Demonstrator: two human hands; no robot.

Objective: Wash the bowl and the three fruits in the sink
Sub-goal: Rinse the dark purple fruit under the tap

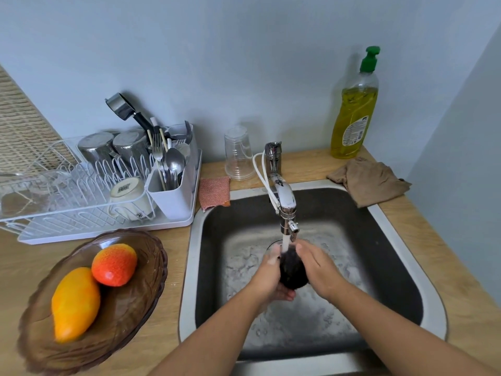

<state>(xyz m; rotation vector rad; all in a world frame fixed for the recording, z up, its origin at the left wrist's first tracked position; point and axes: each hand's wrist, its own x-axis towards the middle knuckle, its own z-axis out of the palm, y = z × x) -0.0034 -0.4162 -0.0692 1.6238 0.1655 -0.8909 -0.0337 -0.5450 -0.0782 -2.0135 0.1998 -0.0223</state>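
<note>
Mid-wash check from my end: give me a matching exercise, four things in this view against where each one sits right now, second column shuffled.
Things
1. dark fruit
2. yellow-orange fruit
3. soap bottle
4. pink sponge

Places
A. upright at the back right of the counter
B. in the brown bowl, left of the sink
C. at the sink's back left corner
D. between the left hand and right hand, under the running tap

Pairs: 1-D, 2-B, 3-A, 4-C
</note>
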